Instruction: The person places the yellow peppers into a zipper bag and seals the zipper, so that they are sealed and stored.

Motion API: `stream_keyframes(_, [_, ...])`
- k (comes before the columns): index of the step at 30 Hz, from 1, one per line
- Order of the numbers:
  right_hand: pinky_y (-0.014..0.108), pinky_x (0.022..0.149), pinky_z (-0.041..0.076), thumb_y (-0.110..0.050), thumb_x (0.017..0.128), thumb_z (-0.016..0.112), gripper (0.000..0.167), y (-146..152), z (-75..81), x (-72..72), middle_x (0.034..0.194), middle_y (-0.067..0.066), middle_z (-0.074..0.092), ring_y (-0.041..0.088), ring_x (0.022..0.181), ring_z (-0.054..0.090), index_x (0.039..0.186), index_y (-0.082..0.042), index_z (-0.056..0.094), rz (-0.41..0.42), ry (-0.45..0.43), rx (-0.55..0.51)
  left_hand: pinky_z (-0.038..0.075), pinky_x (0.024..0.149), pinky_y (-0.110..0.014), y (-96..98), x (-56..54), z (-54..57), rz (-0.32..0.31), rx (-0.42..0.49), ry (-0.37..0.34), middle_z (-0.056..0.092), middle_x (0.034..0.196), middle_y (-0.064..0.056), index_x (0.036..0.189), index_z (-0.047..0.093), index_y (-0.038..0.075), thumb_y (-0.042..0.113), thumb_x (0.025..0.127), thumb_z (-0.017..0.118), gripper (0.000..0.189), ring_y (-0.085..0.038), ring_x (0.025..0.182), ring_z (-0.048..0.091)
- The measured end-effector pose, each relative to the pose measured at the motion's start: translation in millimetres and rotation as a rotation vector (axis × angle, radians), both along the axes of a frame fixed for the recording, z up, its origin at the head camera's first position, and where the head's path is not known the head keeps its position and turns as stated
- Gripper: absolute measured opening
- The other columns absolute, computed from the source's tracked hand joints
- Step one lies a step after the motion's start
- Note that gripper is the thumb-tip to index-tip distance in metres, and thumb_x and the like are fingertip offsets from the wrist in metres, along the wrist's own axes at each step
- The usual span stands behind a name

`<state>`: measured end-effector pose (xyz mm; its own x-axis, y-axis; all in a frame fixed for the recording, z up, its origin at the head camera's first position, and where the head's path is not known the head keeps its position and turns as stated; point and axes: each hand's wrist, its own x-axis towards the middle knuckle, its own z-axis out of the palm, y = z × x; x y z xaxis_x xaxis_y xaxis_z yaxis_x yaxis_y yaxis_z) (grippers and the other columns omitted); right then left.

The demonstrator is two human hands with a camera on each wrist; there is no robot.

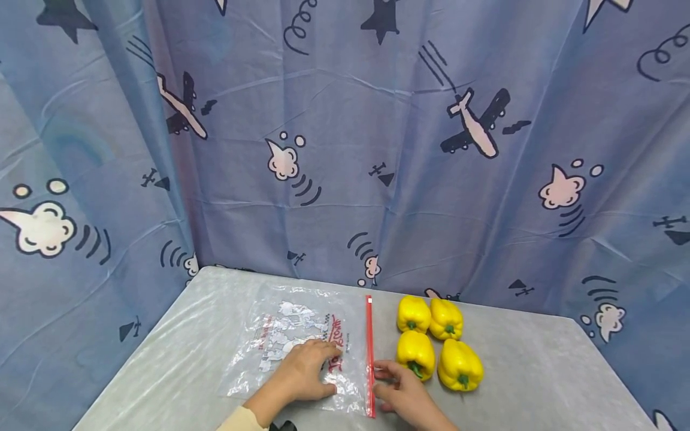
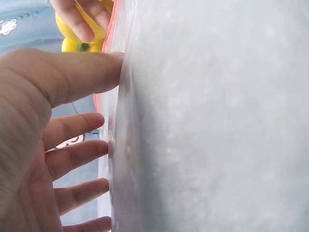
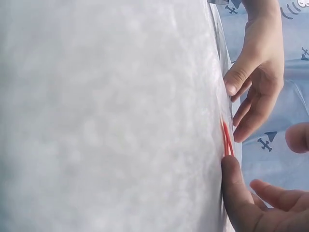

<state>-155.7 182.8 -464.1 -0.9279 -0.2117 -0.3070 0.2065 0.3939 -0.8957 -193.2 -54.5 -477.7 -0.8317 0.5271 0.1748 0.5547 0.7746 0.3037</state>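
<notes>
Got clear plastic bag [image 1: 296, 326], printed red and white, flat on pale grey table [image 1: 539, 371]. Touching it with loosely spread left hand [image 1: 309, 372]. Touching its straight red zip edge [image 1: 369, 344] with right hand [image 1: 404, 394]; can't tell if pinching. Got four glossy yellow bell peppers [image 1: 415, 347] clustered just beside, at right.

No words can be read with certainty: large red lettering [image 1: 336, 331] is printed on the clear bag [image 1: 291, 326] near its red zip strip [image 1: 369, 347], smaller red print [image 1: 265, 332] farther from it.
</notes>
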Motion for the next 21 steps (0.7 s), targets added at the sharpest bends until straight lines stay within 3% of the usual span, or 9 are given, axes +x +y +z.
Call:
stream_keyframes(12, [0.037,0.077,0.059,-0.011,0.088,0.059,0.060,-6.9,-1.9,-3.7,0.117,0.018,0.060,0.015,0.090,0.061,0.138,0.014,0.036,-0.052,-0.048,-0.082,0.051,0.091,-0.037,-0.3,-1.1,-1.4,-0.013,0.039,0.027,0.068,0.116,0.004,0.114,0.067,0.021,0.035,0.070,0.080,0.048,-0.018,0.110,0.060])
stream_keyframes(21, [0.033,0.076,0.058,-0.011,0.092,0.056,0.053,-9.4,-2.2,-6.8,0.110,0.015,0.062,0.013,0.086,0.060,0.135,0.016,0.040,-0.044,-0.044,-0.119,0.051,0.091,-0.036,0.6,-2.3,-1.2,-0.025,0.055,0.027,0.069,0.113,0.005,0.107,0.069,0.021,0.033,0.069,0.080,0.042,-0.018,0.108,0.061])
